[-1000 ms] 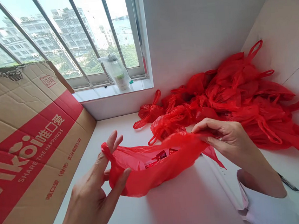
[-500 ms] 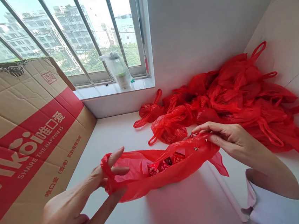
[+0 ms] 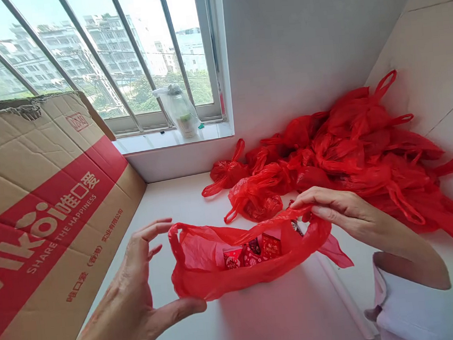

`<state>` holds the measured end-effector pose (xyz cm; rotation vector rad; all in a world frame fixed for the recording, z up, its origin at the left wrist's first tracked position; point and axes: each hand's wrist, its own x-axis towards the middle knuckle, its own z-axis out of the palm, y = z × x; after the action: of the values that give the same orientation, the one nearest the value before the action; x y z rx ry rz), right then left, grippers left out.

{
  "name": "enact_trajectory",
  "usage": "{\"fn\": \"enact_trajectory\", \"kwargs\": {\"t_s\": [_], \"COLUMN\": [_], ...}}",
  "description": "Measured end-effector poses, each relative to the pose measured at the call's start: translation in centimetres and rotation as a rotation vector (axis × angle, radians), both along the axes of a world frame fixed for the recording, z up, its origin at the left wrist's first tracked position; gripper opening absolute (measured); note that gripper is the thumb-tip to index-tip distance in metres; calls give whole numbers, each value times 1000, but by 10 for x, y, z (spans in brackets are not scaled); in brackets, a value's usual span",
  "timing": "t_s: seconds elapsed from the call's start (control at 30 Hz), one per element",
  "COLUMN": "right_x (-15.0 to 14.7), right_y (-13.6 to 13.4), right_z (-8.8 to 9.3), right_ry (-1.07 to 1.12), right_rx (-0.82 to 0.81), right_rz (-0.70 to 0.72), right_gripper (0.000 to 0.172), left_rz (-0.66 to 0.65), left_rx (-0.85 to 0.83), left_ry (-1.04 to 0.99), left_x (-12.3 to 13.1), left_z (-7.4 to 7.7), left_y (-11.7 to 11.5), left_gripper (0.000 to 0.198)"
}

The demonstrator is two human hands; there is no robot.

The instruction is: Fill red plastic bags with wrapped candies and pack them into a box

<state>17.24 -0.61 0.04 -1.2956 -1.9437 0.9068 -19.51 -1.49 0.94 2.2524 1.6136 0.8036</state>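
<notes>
A thin red plastic bag [image 3: 245, 281] with loop handles is stretched wide in front of me, its mouth facing up. Several small red printed packets [image 3: 252, 253] lie inside it. My right hand [image 3: 334, 205] pinches the bag's right handle between thumb and fingers. At the bag's left end my left hand [image 3: 144, 274] is spread, fingers apart, beside the left handle. Its thumb tip lies at the bag's lower left edge; whether it presses on the plastic I cannot tell.
A large cardboard box [image 3: 55, 218] stands at the left. Several knotted red bags [image 3: 353, 152] are heaped against the wall at the back right. A bottle in a clear bag [image 3: 184, 112] stands on the windowsill [image 3: 147, 143]. The tabletop [image 3: 173, 202] is white.
My left hand has slipped out of the bag's left handle and moved slightly left, fingers opening. The bag's mouth is wider. My right hand keeps its grip.
</notes>
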Motion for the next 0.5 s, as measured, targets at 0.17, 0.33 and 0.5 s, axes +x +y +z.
{"fn": "enact_trajectory", "kwargs": {"t_s": [0.17, 0.33, 0.5], "right_x": [9, -3, -22], "right_y": [-3, -7, -1], "right_z": [-4, -1, 0], "right_ry": [-205, -217, 55], "right_rx": [37, 14, 106], "right_rz": [151, 139, -64], "right_gripper": [65, 17, 12], "left_rz": [-206, -357, -77], "left_rx": [-324, -495, -646], "left_ry": [-84, -370, -997], "left_x": [8, 42, 74], "left_z": [-5, 1, -4], "left_y": [17, 20, 17], "left_gripper": [101, 24, 30]}}
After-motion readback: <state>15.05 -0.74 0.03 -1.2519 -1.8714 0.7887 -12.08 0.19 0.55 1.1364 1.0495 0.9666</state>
